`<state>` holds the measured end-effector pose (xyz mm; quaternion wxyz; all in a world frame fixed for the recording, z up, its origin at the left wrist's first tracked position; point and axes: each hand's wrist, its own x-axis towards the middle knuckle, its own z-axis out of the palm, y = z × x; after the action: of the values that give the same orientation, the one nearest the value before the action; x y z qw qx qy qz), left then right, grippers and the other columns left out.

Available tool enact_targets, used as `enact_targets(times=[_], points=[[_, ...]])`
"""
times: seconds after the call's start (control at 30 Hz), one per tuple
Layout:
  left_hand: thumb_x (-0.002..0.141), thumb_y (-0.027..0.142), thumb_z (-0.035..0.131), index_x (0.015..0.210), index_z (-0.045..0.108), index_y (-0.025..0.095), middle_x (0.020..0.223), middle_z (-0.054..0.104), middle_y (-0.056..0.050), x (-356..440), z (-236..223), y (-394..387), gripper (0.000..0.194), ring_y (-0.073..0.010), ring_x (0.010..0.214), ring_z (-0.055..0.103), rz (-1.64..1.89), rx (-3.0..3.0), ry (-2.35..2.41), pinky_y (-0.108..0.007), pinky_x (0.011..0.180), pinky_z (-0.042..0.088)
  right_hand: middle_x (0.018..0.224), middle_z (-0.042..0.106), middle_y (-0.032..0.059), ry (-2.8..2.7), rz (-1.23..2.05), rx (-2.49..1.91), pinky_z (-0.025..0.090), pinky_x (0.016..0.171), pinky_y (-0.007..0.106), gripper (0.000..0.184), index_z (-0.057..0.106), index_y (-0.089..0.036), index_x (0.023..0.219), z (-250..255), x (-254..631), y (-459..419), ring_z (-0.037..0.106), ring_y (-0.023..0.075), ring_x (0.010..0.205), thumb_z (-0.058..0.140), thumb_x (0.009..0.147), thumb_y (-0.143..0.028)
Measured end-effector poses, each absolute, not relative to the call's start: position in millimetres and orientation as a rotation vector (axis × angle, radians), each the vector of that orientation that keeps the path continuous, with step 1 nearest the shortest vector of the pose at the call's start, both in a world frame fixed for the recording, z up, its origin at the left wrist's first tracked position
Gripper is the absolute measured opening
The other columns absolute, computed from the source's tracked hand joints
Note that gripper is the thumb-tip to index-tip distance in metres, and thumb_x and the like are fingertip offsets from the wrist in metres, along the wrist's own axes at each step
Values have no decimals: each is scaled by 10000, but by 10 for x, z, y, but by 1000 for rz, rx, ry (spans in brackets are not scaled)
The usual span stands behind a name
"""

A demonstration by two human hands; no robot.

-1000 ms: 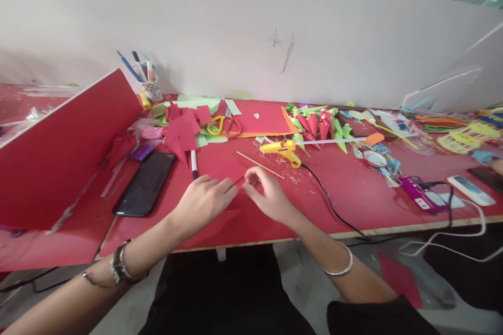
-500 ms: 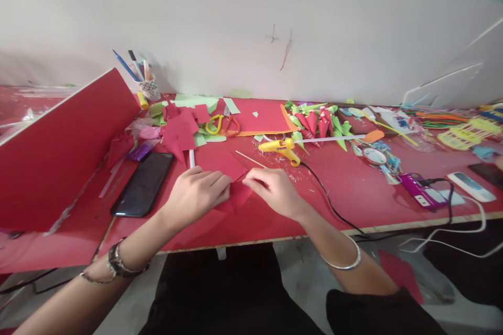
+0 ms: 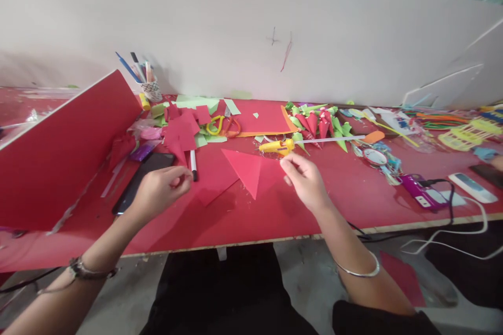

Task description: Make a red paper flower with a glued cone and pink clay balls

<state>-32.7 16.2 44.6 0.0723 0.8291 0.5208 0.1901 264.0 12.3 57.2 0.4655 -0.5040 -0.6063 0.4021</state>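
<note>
Hands apart: right hand (image 3: 304, 180) pinches red paper triangle (image 3: 249, 170); left hand (image 3: 159, 188) curled, empty.

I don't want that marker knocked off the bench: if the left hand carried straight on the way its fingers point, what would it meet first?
Probably the black-and-white marker: the left hand points its fingertips right at it, a small gap away, with red paper beyond. Depth is unclear.

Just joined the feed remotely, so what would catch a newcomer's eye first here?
A red paper sheet is held raised at the red table's middle, pinched by the left hand and right hand. Behind lies a yellow glue gun; a big red board leans at left.
</note>
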Motion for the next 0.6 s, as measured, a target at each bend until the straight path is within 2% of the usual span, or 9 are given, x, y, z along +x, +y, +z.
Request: enact_targets(times=[0.03,0.13,0.2,0.27,0.33,0.4,0.47,0.5,0.6], points=[[818,289,403,869,521,178,562,460,40,-274,427,149,170,-92,490,406,601,2342,1479,-204,490,327,537,315,-66,-1419,1062,-1216,275,414,198,253,442,-196,644,515,2601,122,333,54,422,479,805,-388],[828,406,390,1191,353,166,606,450,44,-22,379,86,437,-90,517,413,660,2018,1108,-192,498,361,561,308,-68,-1267,1294,-1124,247,403,193,274,429,-190,643,324,2419,100,323,40,416,490,792,-412],[809,487,393,1255,291,156,691,514,0,142,362,46,565,-108,585,474,705,1874,999,-211,539,404,548,296,-73,-1207,1417,-1070,229,401,194,279,425,-187,645,215,2303,73,310,39,410,493,790,-414],[807,529,377,1295,257,178,854,575,-68,246,350,25,613,-155,747,546,773,1758,967,-250,635,447,525,308,-76,-1210,1520,-1043,225,407,197,281,423,-183,647,143,2229,42,309,41,408,482,798,-412],[804,541,386,1306,263,196,974,586,-99,283,325,27,621,-191,859,564,825,1661,944,-276,696,463,495,330,-78,-1261,1571,-1050,246,421,199,284,423,-181,652,113,2199,10,310,47,407,448,819,-409],[806,524,410,1287,309,197,1005,596,-97,278,280,43,590,-194,862,580,854,1580,929,-285,705,474,490,371,-73,-1341,1569,-1074,299,454,202,270,450,-180,699,120,2202,-18,343,58,422,409,840,-407],[825,492,402,1257,353,184,989,610,-88,263,227,64,532,-182,816,596,869,1531,941,-287,685,485,600,487,-39,-1462,1519,-1072,375,525,216,227,496,-185,848,155,2222,-38,449,79,512,422,834,-400],[841,471,384,1249,361,176,980,615,-88,259,206,73,505,-178,797,601,872,1523,953,-290,677,489,727,548,-7,-1546,1468,-1064,411,584,230,242,496,-193,951,178,2234,-44,509,98,612,455,818,-392],[869,420,349,1236,373,157,997,615,-96,274,188,93,452,-171,792,606,865,1523,955,-307,708,489,1074,535,50,-1822,1219,-1043,428,791,284,367,470,-225,1102,254,2255,-49,523,155,940,551,766,-347]])
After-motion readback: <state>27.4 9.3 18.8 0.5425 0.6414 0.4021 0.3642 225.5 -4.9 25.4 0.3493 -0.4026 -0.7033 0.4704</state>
